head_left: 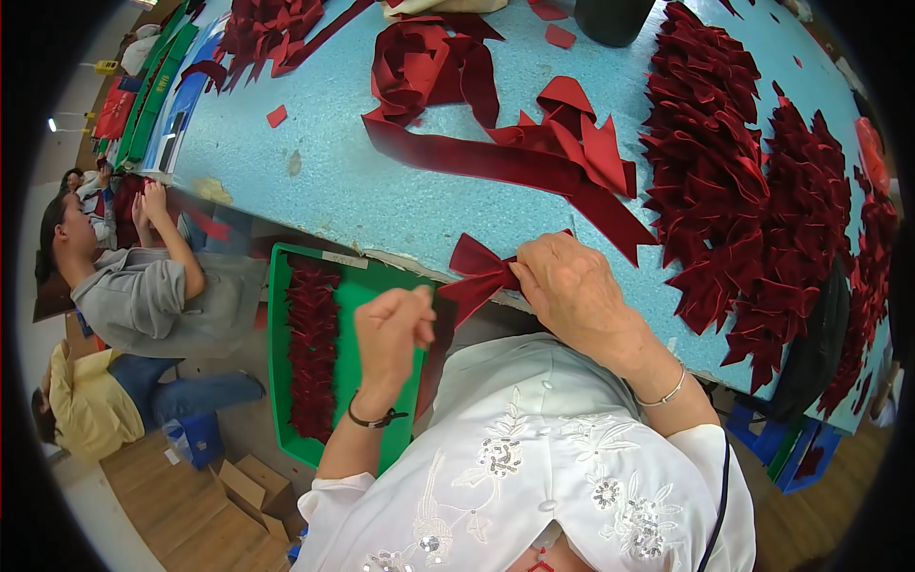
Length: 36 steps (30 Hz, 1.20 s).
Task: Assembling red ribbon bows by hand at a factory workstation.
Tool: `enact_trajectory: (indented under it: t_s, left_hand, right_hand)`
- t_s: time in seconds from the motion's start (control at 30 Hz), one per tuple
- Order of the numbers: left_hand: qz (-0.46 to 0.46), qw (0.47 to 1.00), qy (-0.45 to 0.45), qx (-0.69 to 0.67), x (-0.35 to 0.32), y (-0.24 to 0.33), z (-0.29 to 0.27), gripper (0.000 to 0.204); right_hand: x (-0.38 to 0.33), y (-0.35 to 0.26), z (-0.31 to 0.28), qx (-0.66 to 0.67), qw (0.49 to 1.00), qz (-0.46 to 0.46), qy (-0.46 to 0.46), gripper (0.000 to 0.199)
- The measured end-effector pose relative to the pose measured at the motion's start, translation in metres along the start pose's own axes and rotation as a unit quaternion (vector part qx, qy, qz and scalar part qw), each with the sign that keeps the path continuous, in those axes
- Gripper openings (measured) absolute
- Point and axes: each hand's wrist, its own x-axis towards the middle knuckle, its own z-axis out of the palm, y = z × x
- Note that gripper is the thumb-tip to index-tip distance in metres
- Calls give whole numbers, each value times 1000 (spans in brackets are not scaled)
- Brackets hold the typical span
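— Right hand [572,286]?
— Closed on the knot of a dark red bow [477,276], at the near edge of the blue table [381,191]. Fingertips tucked under the palm, so impossible to see exactly how they pinch. Silver bracelet [664,395] on that wrist.

— And the left hand [391,329]?
— Curled into a loose fist just left of the bow, raised over a green tray [367,286]. Might be pinching a thread or a wire, but too fine to make out; cannot tell whether anything sits inside the fist. Black band [372,418] around the wrist.

— What in the tray?
— A row of finished red bows [313,348] down its left side. Lower right of the tray hidden behind the forearm and the white embroidered blouse [534,467].

— On the table?
— A long red ribbon [477,157], looped and twisted, running toward the bow. A big heap of red bows [753,191] on the right, bent by the lens and partly in shadow near the rim. Another red pile [262,29] at the far left, cut off by the top edge. A dark round object [610,19] at the top, only its base showing.

— Anyone else?
— Two people [143,286] seated at the left, hands of the nearer one raised by the table's edge. Cardboard boxes [238,486] on the floor below.
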Motion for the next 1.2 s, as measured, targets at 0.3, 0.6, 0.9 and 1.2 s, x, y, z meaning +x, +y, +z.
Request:
enact_trajectory:
  t_s: [0.3,0.6,0.9,1.2]
  left_hand:
    - [387,901,12,194,6,49,27,7]
    - [494,806,-199,257,30,49,56,22]
    - [456,803,-213,318,39,37,58,24]
    - [438,804,-214,340,41,38,61,23]
  right_hand:
    - [-4,6,-26,88,996,3,9,9]
    - [-33,12,-61,206,962,152,95,11]
    - [-47,7,-47,107,985,111,72,9]
    - [-56,2,-22,0,994,-88,69,22]
